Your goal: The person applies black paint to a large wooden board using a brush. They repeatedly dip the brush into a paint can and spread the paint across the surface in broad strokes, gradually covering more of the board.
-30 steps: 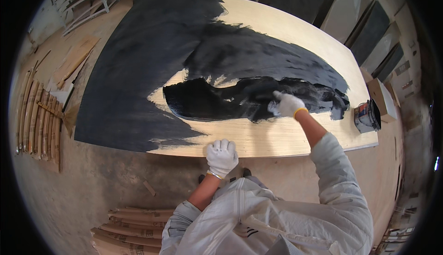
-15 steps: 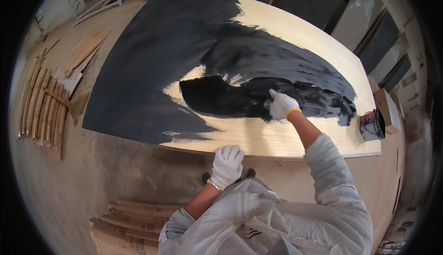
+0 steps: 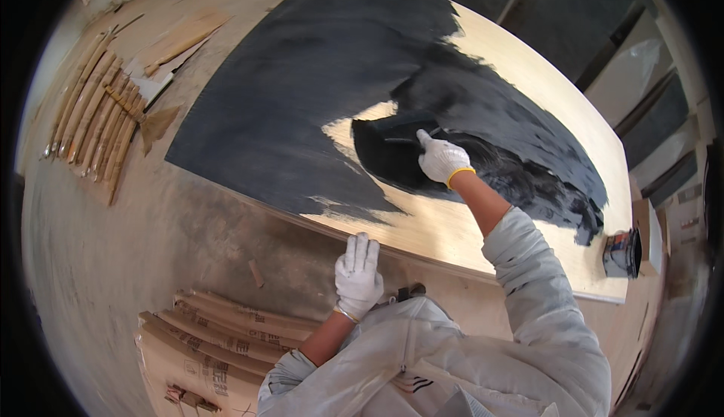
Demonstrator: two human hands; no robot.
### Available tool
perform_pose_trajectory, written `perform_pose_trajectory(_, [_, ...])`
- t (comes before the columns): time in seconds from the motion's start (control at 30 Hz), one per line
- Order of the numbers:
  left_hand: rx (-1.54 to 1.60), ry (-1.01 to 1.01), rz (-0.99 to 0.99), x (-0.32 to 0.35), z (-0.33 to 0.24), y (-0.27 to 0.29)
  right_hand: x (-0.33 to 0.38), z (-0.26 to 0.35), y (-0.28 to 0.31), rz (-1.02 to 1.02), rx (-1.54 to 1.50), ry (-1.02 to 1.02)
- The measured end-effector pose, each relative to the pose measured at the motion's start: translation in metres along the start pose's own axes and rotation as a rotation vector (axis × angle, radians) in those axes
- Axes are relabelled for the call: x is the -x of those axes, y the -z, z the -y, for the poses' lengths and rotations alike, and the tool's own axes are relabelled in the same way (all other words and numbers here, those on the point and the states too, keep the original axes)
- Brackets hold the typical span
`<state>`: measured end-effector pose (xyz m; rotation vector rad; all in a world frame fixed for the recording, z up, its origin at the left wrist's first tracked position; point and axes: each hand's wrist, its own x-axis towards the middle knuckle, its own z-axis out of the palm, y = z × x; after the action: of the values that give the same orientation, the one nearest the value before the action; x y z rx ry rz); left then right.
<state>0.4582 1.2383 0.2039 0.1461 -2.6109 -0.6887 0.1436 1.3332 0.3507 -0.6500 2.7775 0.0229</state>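
A large pale wood board lies in front of me, much of it covered with black paint. Over the wet, darker patch near its middle is my right hand, in a white knit glove with a yellow cuff. Its fingers are closed on a dark flat spreader, whose outline is hard to tell from the paint. My left hand, also gloved, is at the near edge of the board with fingers stretched upward and nothing in them. Whether it touches the edge I cannot tell.
A dark paint bucket stands by the right end of the board, next to a cardboard box. Wrapped long strips lie on the floor at left. Flat cardboard packages are stacked below left. Dark panels are at the back.
The view has turned, so the board appears tilted. My right hand has moved leftward over the wet paint with the spreader. My left hand's fingers, curled before, are now straighter.
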Motion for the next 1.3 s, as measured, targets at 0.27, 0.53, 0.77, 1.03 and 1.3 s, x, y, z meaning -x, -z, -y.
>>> perform_pose_trajectory(0.27, [0.032,0.038,0.071,0.002,-0.005,-0.004,0.007,-0.008,0.016,0.085,0.105,0.056])
perform_pose_trajectory(0.53, [0.027,0.135,0.233,0.002,-0.006,0.007,-0.009,0.052,0.034,0.218,0.191,0.328])
perform_pose_trajectory(0.77, [0.007,0.144,0.268,0.0,-0.013,0.008,-0.057,0.048,0.02,0.126,0.106,0.26])
perform_pose_trajectory(1.03, [0.007,0.138,0.242,-0.001,-0.018,0.008,-0.054,0.033,0.05,0.162,0.125,0.181])
perform_pose_trajectory(1.3, [0.037,0.125,0.234,0.0,-0.01,0.013,-0.034,0.036,0.049,0.21,0.19,0.236])
